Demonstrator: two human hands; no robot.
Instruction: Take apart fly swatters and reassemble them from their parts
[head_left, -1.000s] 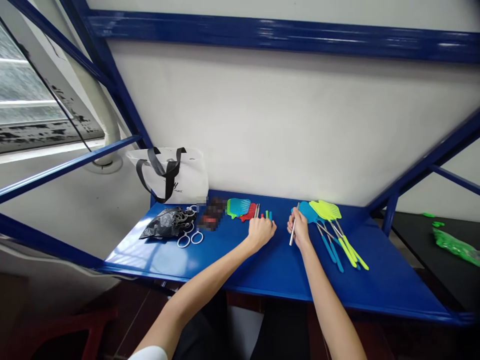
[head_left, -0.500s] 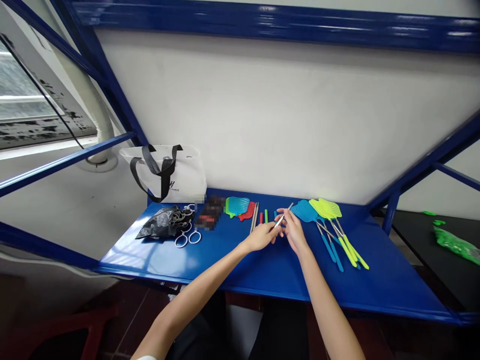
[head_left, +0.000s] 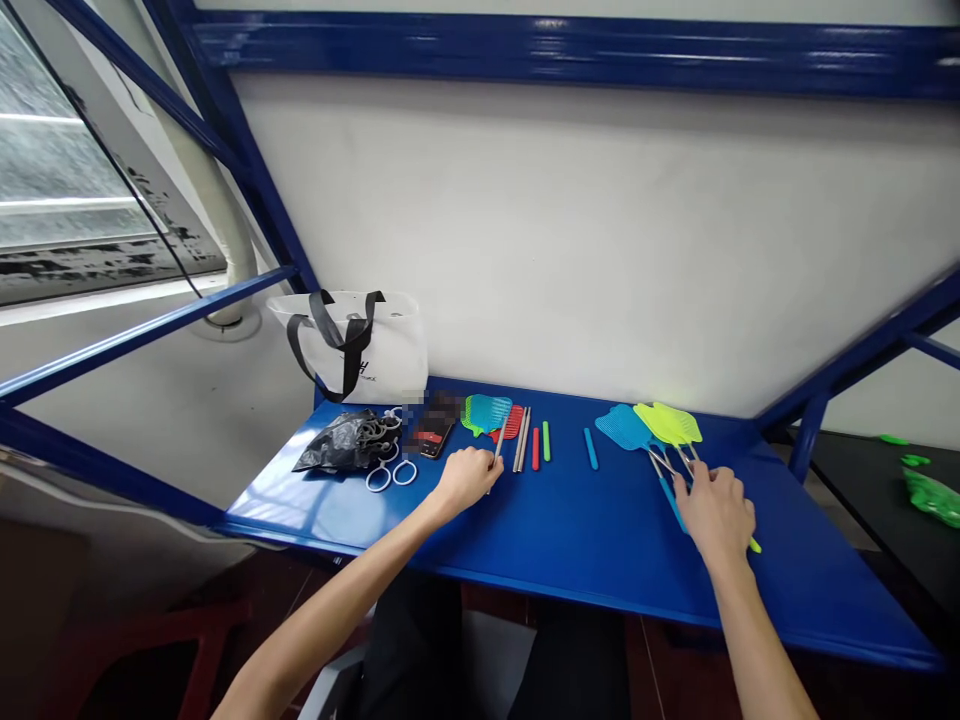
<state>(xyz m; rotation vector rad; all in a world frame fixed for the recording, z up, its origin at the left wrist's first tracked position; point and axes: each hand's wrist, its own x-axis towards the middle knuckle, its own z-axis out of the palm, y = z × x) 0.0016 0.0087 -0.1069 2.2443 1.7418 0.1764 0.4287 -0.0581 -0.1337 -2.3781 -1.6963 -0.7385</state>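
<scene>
My left hand (head_left: 469, 480) is closed around a thin metal rod (head_left: 500, 440) and holds it just left of other metal rods (head_left: 523, 440) on the table. Fly-swatter heads without long handles, one blue (head_left: 491, 412) and one red (head_left: 513, 423), lie behind it. To the right, my right hand (head_left: 716, 510) is over the long-handled fly swatters, its fingers curled on a yellow fly swatter (head_left: 679, 425) near the shaft; the hand hides most of the handles. A blue fly swatter (head_left: 626, 427) lies beside it.
On the blue table (head_left: 555, 540) lie red (head_left: 535, 449), green (head_left: 546, 441) and blue (head_left: 591, 449) handle sleeves. At left are a black plastic bag (head_left: 337, 442) with white rings, a phone (head_left: 437, 425) and a white tote bag (head_left: 397, 350). A blue frame (head_left: 525, 50) surrounds the table.
My hands have moved apart from the middle. The left carried the metal rod left beside the other rods; the right moved right onto the long-handled fly swatters.
</scene>
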